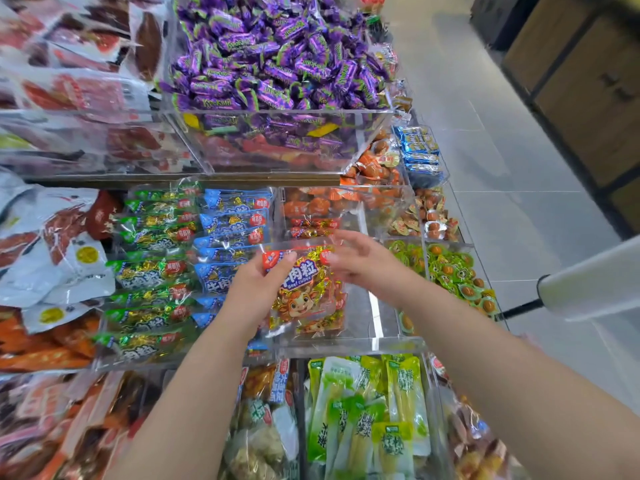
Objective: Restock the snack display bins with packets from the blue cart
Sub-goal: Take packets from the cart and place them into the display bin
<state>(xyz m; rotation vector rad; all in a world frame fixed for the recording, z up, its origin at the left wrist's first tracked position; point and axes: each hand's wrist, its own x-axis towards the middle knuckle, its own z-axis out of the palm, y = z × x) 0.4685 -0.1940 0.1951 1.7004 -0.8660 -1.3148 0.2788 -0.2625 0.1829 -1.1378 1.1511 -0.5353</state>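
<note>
The left grip point(258, 289) was closed on the upper left corner of the red packet point(304, 296), thumb across the front face and fingers behind it. The right grip point(360, 261) was spread, fingers nearly straight, at the packet's upper right corner; motion blur prevented confirmation of contact. The packet was held face up above the near end of the clear bin point(349, 344), over a few like packets lying there. At the bin's far end lay a few more far red packets point(313, 227); the bin floor between showed bare.

Judged status: this compartment was only partly filled and needed many more packets. The adjacent rows of blue packets point(228, 237) and green packets point(152, 271) appeared full. The blue cart was not in view.
</note>
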